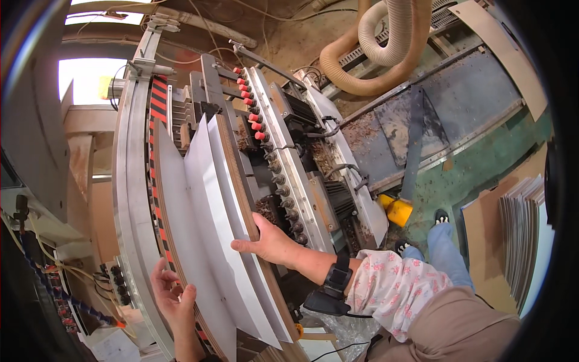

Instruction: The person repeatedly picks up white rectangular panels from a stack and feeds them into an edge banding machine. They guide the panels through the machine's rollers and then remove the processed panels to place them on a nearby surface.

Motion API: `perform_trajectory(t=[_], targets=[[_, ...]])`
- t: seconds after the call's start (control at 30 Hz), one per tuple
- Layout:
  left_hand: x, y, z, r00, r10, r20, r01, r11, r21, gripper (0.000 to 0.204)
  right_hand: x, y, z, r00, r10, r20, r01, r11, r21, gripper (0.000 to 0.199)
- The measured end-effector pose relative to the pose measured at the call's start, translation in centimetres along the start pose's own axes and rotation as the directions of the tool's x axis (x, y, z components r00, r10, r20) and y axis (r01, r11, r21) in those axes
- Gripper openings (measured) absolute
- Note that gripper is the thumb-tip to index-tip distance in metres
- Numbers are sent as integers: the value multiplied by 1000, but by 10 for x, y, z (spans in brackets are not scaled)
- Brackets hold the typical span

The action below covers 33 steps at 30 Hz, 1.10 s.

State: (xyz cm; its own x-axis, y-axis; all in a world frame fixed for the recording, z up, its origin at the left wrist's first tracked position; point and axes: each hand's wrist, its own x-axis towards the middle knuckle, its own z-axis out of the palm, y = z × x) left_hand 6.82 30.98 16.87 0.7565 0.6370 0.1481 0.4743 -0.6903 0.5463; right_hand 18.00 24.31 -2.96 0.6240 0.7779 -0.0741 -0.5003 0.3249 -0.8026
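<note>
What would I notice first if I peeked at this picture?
Probably the white boards in the middle, stacked on a big machine, with the left hand at their lower left edge and the right hand gripping their right edge. Next, the row of red knobs on the machine above, and the fat beige hoses curling at the top right.

White panels (211,199) with brown edges. Red caps (250,105) in a row on the grey machine (301,163). Red-and-black striped strip (158,96). Beige hoses (374,48). Yellow block (396,210) on the green floor (482,163). White sleeve (392,283) with pink flowers; black wristband (338,279); blue jeans (449,256).
</note>
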Motion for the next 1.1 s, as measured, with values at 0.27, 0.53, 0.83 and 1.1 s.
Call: perform_trajectory(t=[0.27, 0.53, 0.83, 1.1], targets=[[-1, -11, 8, 993, 49, 104, -52, 998, 28, 53, 45, -21, -8, 985, 171, -7, -170, 984, 60, 43], [1, -10, 23, 993, 33, 116, -25, 997, -73, 46, 0, -38, -22, 995, 88, -55, -73, 972, 225, 35], [-27, 0, 64, 916, 157, 370, -312, 858, 408, 62, -241, -67, -132, 858, 116, -500, 125, 898, 423, 43], [-9, -24, 94, 778, 245, 579, -476, 830, 289, 76, -471, -101, -202, 431, -241, -870, 728, 662, 177, 39]])
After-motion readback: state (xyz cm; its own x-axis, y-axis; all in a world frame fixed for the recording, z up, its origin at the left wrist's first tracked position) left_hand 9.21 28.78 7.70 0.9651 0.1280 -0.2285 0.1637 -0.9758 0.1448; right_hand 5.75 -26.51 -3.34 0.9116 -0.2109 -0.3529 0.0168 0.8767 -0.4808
